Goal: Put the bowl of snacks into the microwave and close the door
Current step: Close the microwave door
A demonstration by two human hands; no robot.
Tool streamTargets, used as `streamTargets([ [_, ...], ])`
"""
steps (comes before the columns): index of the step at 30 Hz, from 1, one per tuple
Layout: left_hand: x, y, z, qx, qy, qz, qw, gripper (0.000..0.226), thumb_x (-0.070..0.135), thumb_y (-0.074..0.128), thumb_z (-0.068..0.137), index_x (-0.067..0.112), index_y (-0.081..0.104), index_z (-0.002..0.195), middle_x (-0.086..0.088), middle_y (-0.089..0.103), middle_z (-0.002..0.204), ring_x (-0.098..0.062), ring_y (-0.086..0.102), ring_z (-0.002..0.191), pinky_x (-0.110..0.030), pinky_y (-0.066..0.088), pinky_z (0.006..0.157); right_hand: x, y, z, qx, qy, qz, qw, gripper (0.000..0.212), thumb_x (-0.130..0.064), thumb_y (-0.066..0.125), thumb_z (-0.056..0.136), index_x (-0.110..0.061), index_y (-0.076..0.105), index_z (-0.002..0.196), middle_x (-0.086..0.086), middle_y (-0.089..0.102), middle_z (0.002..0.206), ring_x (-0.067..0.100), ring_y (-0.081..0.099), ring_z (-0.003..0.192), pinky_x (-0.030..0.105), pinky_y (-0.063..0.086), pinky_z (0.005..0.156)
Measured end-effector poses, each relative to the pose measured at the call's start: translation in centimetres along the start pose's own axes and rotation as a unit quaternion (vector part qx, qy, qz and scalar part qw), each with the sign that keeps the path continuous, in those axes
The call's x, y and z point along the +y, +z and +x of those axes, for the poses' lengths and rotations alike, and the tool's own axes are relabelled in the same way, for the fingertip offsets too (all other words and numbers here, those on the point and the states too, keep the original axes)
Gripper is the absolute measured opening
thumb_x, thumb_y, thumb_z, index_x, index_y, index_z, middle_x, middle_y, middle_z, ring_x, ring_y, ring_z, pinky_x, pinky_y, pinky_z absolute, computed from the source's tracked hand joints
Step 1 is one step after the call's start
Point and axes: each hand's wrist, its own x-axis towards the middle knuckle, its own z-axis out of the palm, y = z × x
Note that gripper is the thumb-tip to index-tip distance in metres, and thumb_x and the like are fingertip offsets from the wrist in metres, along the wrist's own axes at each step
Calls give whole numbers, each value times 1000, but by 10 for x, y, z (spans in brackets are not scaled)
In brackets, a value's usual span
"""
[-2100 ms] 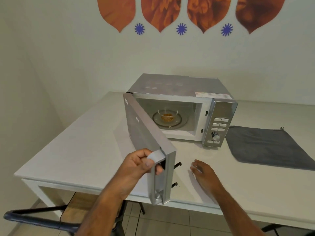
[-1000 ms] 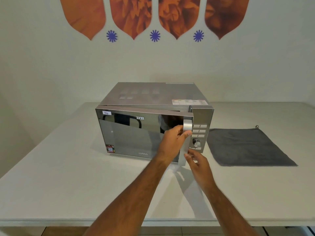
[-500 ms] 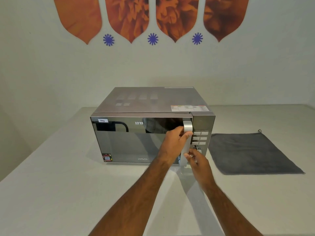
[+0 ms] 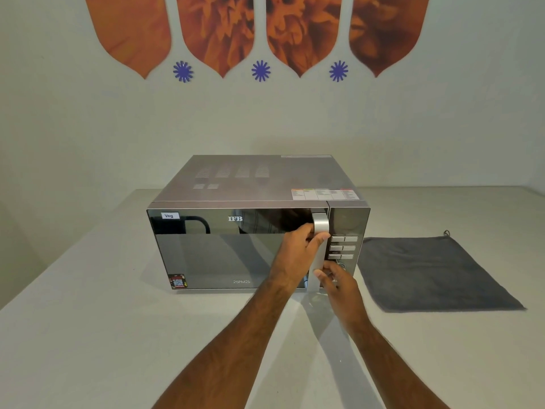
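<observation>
Since the half-second-old view, your hands are hardly shifting: the mirrored dark glass door (image 4: 224, 249) of the silver box-shaped microwave (image 4: 259, 184) is sitting flush with the front, where a second ago it was standing slightly ajar. Your left hand (image 4: 298, 255) is curling around the upper part of the vertical brushed-silver door handle (image 4: 320, 228), thumb lying across its face, the other fingers hiding behind it. Your right hand (image 4: 339, 283) is pressing its fingertips (image 4: 320, 273) against the lower part of the same handle, loosely open, gripping nothing that you can see. That hand is covering the round dial on the control panel (image 4: 343, 246), and the button labels are too small to read. The bowl of snacks is staying out of sight behind the reflective door. A flat dark grey cloth (image 4: 427, 273) is lying on the white table (image 4: 88, 335), just right of the microwave. Both your forearms are running off the bottom edge
</observation>
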Motion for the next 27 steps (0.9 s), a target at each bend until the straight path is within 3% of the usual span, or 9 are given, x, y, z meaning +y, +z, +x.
streamTargets([
  [3, -1, 1, -2, 0, 10, 4, 1000, 37, 42, 61, 107, 17, 67, 134, -4, 76, 127, -10, 66, 109, -24, 55, 95, -1, 0, -2, 3, 0, 3, 1000, 22, -41, 59, 101, -33, 58, 121, -8, 67, 120, 17, 66, 108, 39, 53, 102],
  [10, -4, 5, -16, 23, 29, 11, 999, 32, 36, 56, 111, 19, 66, 136, -1, 76, 123, -9, 69, 109, -34, 62, 101, -1, 4, -7, 11, -5, -37, 999, 36, -42, 53, 104, -23, 59, 134, 0, 68, 132, 22, 66, 119, 45, 53, 108],
  [13, -8, 2, -24, 13, 20, 20, 1000, 40, 33, 53, 113, 22, 57, 151, -3, 71, 142, -20, 68, 130, -30, 53, 108, 0, 4, -12, -7, 3, -56, 998, 47, -49, 48, 103, -26, 51, 144, -1, 63, 141, 23, 64, 126, 44, 52, 108],
  [18, -36, -4, -50, -89, -1, -14, 996, 60, 30, 53, 112, 40, 29, 167, 5, 50, 166, -20, 49, 152, -45, 42, 122, 12, 10, -33, -41, 20, -57, 997, 70, -64, 49, 90, -40, 34, 154, -7, 52, 153, 21, 58, 134, 49, 51, 110],
  [21, -54, -6, -63, -129, -10, 40, 991, 73, 33, 55, 111, 50, 14, 168, 12, 31, 176, -24, 35, 160, -54, 37, 125, 21, 13, -43, -53, 39, -58, 996, 65, -53, 53, 99, -41, 29, 158, -4, 47, 159, 24, 52, 141, 45, 45, 112],
  [27, -100, -22, -99, -132, -9, 191, 973, 64, 50, 47, 111, 45, 20, 168, 11, 32, 176, -20, 33, 161, -41, 35, 125, 52, 11, -64, -62, 9, -212, 975, 59, -37, 52, 105, -28, 32, 160, -3, 43, 163, 21, 43, 148, 39, 31, 122],
])
